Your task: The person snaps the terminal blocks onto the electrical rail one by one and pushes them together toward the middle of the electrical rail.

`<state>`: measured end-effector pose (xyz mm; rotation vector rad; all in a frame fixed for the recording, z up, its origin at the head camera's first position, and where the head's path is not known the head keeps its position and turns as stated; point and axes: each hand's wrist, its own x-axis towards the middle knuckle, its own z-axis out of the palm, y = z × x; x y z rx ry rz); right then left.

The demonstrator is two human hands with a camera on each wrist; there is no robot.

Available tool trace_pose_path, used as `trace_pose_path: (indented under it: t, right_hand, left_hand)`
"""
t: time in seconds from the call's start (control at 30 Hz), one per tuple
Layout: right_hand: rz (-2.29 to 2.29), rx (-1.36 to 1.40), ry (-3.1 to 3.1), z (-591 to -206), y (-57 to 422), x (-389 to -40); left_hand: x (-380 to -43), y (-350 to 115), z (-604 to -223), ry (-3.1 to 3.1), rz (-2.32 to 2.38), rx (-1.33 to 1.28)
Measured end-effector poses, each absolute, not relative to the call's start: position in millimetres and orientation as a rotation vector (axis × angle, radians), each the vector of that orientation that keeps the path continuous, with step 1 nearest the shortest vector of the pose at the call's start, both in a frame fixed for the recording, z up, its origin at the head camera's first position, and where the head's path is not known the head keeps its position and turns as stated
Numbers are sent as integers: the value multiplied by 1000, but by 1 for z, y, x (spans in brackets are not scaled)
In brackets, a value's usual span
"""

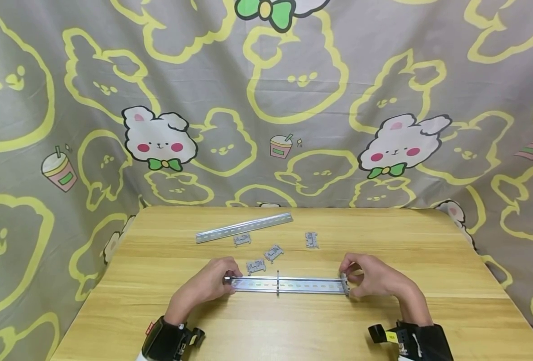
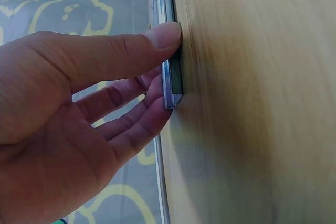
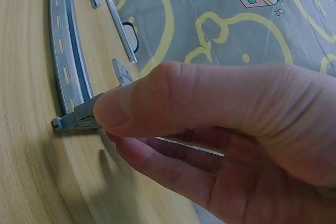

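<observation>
Near rail (image 1: 311, 286): slotted metal, lying crosswise on the tabletop (image 1: 293, 331) between both hands.
Left hand (image 1: 213, 279): pinching the rail's left end, thumb along the near edge, fingers behind.
Right hand (image 1: 373, 276): thumb and fingers gripping the end block (image 1: 344, 285), grey, set across the rail's right end – clipped on or only resting, cannot tell.
Mid-rail block (image 1: 278, 284): stands on edge across the rail, well apart from both hands.
Loose blocks (image 1: 255, 266): four grey ones beyond the rail, lying flat.
Far rail (image 1: 244, 227): behind them, angled, untouched.
Slip risk: a tilted end block could catch one lip only, then pop off under the thumb.
Shift risk: pushing unevenly could slew the rail if the left pinch is light – nearest loose block might get nudged.
Writing: yellow label (image 1: 390, 336) on the right wrist gear, red tag (image 1: 150, 328) on the left; both too small to read. No brand legible.
</observation>
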<state>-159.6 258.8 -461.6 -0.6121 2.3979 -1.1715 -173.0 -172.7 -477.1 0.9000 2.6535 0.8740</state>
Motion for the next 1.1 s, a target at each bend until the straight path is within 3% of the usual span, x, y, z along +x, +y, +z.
trace_pose_path:
  t: [1.1]
  right_hand:
    - [-1238,-547,2325,-462,257,-161]
  left_hand:
    - [-171,-171,-475,2660,864,859]
